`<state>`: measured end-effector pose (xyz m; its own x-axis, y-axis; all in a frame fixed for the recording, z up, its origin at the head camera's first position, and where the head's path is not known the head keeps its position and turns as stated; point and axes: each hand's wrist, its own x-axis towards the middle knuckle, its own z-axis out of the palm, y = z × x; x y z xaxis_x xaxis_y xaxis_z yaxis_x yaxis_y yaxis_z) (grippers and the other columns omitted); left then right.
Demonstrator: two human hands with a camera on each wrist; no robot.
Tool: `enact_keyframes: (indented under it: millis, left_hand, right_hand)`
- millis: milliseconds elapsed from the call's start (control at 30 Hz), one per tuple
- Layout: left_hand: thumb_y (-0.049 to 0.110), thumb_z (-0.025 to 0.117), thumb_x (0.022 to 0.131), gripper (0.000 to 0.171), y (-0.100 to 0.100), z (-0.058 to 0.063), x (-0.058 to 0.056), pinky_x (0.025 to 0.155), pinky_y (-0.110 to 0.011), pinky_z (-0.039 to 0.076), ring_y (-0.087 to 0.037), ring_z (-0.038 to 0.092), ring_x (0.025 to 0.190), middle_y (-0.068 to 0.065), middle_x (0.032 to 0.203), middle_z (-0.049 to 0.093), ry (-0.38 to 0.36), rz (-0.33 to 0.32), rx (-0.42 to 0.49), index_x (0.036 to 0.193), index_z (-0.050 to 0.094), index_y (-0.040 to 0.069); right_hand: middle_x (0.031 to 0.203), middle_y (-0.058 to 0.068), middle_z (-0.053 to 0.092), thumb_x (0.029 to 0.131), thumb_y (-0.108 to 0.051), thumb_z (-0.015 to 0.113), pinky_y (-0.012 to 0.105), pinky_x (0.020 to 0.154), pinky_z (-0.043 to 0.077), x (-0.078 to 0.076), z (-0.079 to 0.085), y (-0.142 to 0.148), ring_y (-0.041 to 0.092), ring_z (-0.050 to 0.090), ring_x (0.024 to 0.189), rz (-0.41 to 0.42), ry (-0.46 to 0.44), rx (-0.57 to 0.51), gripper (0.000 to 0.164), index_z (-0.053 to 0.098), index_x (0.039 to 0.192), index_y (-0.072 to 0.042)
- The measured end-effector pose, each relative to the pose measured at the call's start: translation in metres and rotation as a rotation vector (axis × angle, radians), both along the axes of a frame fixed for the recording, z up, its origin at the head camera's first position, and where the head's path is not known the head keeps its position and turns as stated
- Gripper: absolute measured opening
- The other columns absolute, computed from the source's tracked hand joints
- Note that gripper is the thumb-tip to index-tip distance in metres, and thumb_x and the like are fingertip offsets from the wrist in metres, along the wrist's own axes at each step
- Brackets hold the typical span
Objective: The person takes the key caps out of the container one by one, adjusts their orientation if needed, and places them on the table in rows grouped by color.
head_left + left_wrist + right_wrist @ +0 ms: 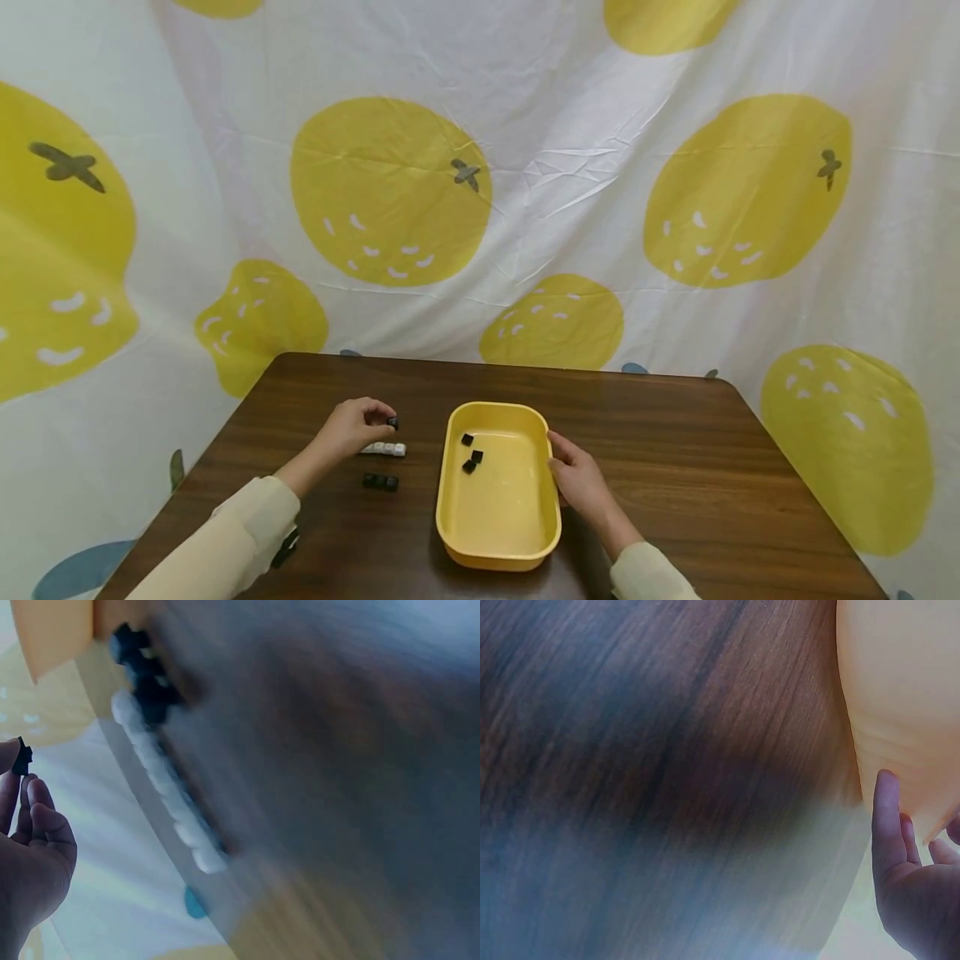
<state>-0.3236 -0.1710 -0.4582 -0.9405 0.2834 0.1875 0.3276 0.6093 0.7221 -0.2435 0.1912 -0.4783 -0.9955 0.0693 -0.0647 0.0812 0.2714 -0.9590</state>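
Observation:
In the head view my left hand pinches a small black block between thumb and fingertips, above the far end of the table's left side. The same black block stands out dark at the fingertips in the left wrist view. Just below that hand lies a row of white blocks, partly covered by it. Nearer me is a short row of black blocks. My right hand holds the right rim of a yellow tray, fingers along its outer wall. Three black blocks lie inside.
The brown wooden table carries everything. A lemon-print cloth hangs behind its far edge. A dark object shows partly beside my left sleeve.

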Motion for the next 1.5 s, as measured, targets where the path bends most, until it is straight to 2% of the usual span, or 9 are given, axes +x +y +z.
enact_keyframes:
  millis: [333, 500, 600, 733, 867, 1267, 1500]
  left_hand:
    - [0.009, 0.076, 0.083, 0.014, -0.04, -0.019, 0.014, 0.063, -0.03, 0.045, -0.014, 0.053, 0.074, 0.002, 0.081, 0.062, 0.026, -0.012, -0.074, 0.096, 0.073, 0.005]
    - [0.008, 0.076, 0.083, 0.014, -0.054, -0.028, 0.018, 0.062, -0.03, 0.046, -0.014, 0.054, 0.073, 0.002, 0.08, 0.062, -0.017, -0.032, -0.099, 0.096, 0.072, 0.005]
    - [0.008, 0.077, 0.082, 0.014, -0.06, -0.033, 0.02, 0.065, -0.031, 0.048, -0.013, 0.056, 0.076, 0.003, 0.083, 0.064, -0.021, -0.072, -0.131, 0.095, 0.072, 0.006]
    - [0.008, 0.078, 0.08, 0.015, -0.062, -0.038, 0.022, 0.065, -0.03, 0.048, -0.011, 0.057, 0.076, 0.003, 0.082, 0.065, 0.004, -0.139, -0.163, 0.093, 0.072, 0.006]
    - [0.008, 0.079, 0.078, 0.016, -0.061, -0.04, 0.023, 0.064, -0.029, 0.047, -0.009, 0.055, 0.074, 0.005, 0.081, 0.063, 0.02, -0.177, -0.176, 0.092, 0.072, 0.007]
    - [0.006, 0.079, 0.077, 0.015, -0.055, -0.044, 0.024, 0.065, -0.028, 0.047, -0.006, 0.056, 0.072, 0.007, 0.078, 0.064, 0.027, -0.197, -0.168, 0.09, 0.072, 0.007]
    - [0.006, 0.079, 0.077, 0.015, -0.054, -0.045, 0.024, 0.065, -0.029, 0.047, -0.005, 0.056, 0.073, 0.008, 0.079, 0.064, 0.022, -0.203, -0.178, 0.09, 0.071, 0.007]
  right_hand:
    - [0.102, 0.022, 0.062, 0.099, -0.001, 0.047, 0.036, 0.051, 0.054, 0.001, 0.001, 0.0, 0.021, 0.062, 0.062, 0.002, 0.004, -0.001, 0.05, 0.042, 0.148, 0.0]
    - [0.103, 0.022, 0.062, 0.099, -0.001, 0.047, 0.035, 0.052, 0.054, 0.0, 0.0, 0.0, 0.021, 0.063, 0.063, 0.0, -0.002, -0.013, 0.05, 0.042, 0.149, 0.0]
    - [0.104, 0.023, 0.062, 0.099, -0.001, 0.047, 0.035, 0.052, 0.055, 0.0, 0.0, 0.0, 0.021, 0.063, 0.063, 0.002, 0.0, -0.022, 0.05, 0.042, 0.149, 0.0]
    - [0.104, 0.023, 0.062, 0.098, -0.001, 0.047, 0.035, 0.052, 0.054, 0.0, 0.0, 0.0, 0.021, 0.063, 0.062, 0.002, -0.003, -0.025, 0.05, 0.042, 0.149, 0.0]
    - [0.105, 0.023, 0.062, 0.099, -0.001, 0.047, 0.035, 0.051, 0.054, 0.0, 0.0, 0.0, 0.021, 0.063, 0.062, 0.0, -0.003, -0.022, 0.05, 0.042, 0.149, 0.0]
    - [0.106, 0.023, 0.063, 0.099, -0.001, 0.047, 0.035, 0.052, 0.054, 0.0, 0.001, 0.0, 0.02, 0.062, 0.062, 0.0, 0.001, -0.013, 0.05, 0.041, 0.149, -0.001]
    - [0.108, 0.025, 0.063, 0.1, -0.001, 0.047, 0.039, 0.054, 0.056, 0.001, 0.001, 0.0, 0.026, 0.067, 0.069, 0.001, -0.002, -0.023, 0.05, 0.041, 0.149, -0.001]
